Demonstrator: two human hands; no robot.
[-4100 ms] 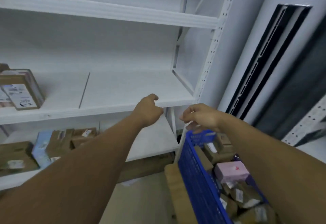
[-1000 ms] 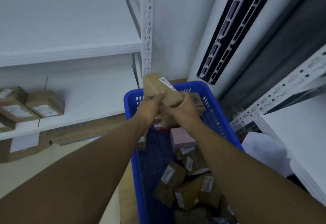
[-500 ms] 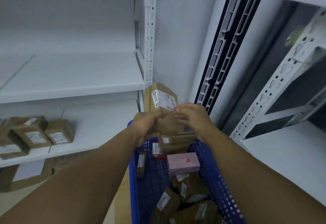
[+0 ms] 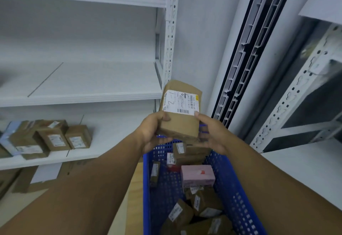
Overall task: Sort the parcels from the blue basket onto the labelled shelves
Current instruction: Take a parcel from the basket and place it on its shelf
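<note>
Head view: left hand point(image 4: 153, 132) and right hand point(image 4: 212, 135) both grip a brown parcel point(image 4: 180, 123), thumbs on its labelled face, fingers curled under. Parcel is held up over the far end of the basket point(image 4: 233, 184), just right of the shelves point(image 4: 92, 98).

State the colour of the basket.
The basket is blue, shown best in the head view.

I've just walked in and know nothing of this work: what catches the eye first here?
A brown parcel with a white label is held up in the centre by the left hand and the right hand. Just below stands a blue basket holding more parcels, a pink box among them. At lower left, a few brown boxes sit on a white shelf.
</note>
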